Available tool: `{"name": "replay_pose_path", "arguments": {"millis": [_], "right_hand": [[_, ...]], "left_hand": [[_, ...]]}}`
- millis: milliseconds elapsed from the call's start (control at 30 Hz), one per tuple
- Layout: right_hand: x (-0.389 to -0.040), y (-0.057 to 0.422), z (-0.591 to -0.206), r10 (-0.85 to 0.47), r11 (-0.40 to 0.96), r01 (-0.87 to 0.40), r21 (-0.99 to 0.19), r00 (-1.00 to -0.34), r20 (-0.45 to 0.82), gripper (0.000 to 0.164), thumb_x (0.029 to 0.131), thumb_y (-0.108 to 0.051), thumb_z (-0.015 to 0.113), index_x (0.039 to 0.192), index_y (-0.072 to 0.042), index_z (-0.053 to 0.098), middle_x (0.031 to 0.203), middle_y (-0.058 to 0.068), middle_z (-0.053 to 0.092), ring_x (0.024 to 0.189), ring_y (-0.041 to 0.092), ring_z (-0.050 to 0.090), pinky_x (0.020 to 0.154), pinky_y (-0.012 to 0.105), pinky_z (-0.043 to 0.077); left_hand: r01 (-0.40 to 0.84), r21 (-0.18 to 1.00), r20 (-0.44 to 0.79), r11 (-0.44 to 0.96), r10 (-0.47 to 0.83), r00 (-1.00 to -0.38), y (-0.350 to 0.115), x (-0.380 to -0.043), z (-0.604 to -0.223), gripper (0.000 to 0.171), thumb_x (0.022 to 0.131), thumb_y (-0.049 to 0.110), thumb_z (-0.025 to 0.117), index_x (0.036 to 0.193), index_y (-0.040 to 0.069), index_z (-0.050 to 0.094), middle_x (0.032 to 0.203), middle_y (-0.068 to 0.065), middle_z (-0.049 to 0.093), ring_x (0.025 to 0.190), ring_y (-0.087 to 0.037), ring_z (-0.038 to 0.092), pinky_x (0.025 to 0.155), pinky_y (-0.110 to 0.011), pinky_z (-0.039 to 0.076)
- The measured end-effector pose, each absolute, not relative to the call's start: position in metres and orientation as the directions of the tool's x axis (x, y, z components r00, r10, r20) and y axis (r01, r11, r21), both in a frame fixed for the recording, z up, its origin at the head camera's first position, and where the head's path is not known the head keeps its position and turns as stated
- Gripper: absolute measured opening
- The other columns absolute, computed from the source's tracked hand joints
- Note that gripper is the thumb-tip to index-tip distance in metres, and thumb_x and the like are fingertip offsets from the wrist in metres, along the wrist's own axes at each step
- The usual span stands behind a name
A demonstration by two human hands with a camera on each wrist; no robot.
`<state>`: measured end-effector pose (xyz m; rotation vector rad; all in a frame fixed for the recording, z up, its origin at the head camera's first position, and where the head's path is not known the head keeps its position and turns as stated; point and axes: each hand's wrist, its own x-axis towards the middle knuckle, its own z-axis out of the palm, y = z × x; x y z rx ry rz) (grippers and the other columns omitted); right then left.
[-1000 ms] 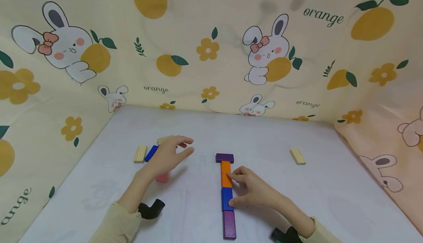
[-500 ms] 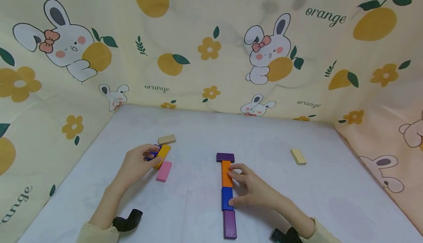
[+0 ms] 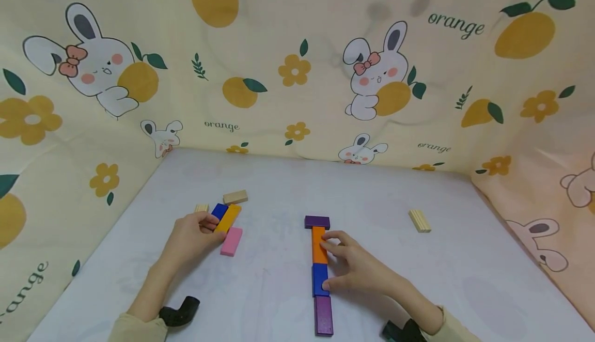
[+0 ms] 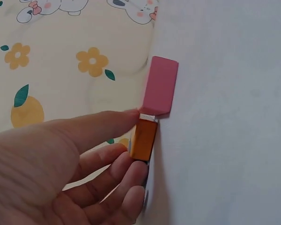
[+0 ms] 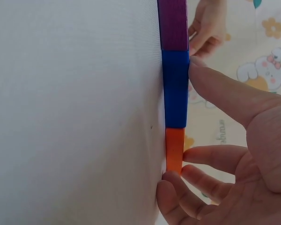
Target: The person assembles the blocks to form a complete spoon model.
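Your left hand (image 3: 192,236), toward the table's left edge, grips a yellow block (image 3: 228,219): the thumb meets its near end, and the curled fingers bend round beside a blue block (image 3: 219,211) lying along its left side. The left fingertips' exact contact is hard to make out. Just beside the yellow block's near end lies a pink block (image 3: 231,242); near its far end, a plain wooden block (image 3: 235,197). A ridged wooden block (image 3: 202,208) is mostly hidden behind your knuckles.

Your right hand (image 3: 360,267) is loosely spread along a row on the table (image 3: 372,197), fingertips touching an orange block (image 3: 318,245), thumb touching a second blue block (image 3: 319,280). A purple block (image 3: 323,316) ends the row by the near edge, cut off in the right wrist view; a dark purple block (image 3: 317,222) lies crosswise at the far end. Toward the right edge lies another ridged block (image 3: 419,220). The black wrist mount (image 3: 402,330) on your right is cropped below.
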<state>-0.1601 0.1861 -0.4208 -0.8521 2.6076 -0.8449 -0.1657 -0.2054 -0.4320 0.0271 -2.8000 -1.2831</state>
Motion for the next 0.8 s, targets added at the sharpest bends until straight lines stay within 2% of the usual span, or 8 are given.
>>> {"name": "replay_pose_path", "arguments": {"millis": [367, 800], "right_hand": [[-0.1629, 0.1880, -0.4216, -0.632, 0.641, -0.484, -0.596, -0.773, -0.052, 0.082, 0.078, -0.047, 0.081, 0.144, -0.008, 0.051, 0.148, 0.001, 0.034, 0.133, 0.025, 0.037, 0.107, 0.048, 0.035], [-0.1623, 0.1885, -0.4218, -0.635, 0.632, -0.473, -0.614, -0.770, -0.060, 0.082, 0.079, -0.047, 0.081, 0.144, -0.007, 0.050, 0.149, 0.002, 0.034, 0.133, 0.026, 0.036, 0.107, 0.049, 0.034]], "left_hand": [[0.027, 0.750, 0.089, 0.661, -0.061, -0.994, -0.2036, -0.1677, -0.4361, 0.035, 0.081, 0.021, 0.083, 0.105, 0.000, 0.066, 0.092, -0.006, 0.067, 0.081, -0.019, 0.062, 0.079, -0.038, 0.055], [0.046, 0.741, 0.114, 0.670, -0.058, -0.992, -0.2037, -0.1671, -0.4386, 0.032, 0.081, 0.018, 0.082, 0.103, 0.000, 0.068, 0.091, -0.007, 0.068, 0.079, -0.019, 0.062, 0.076, -0.035, 0.056]]}}
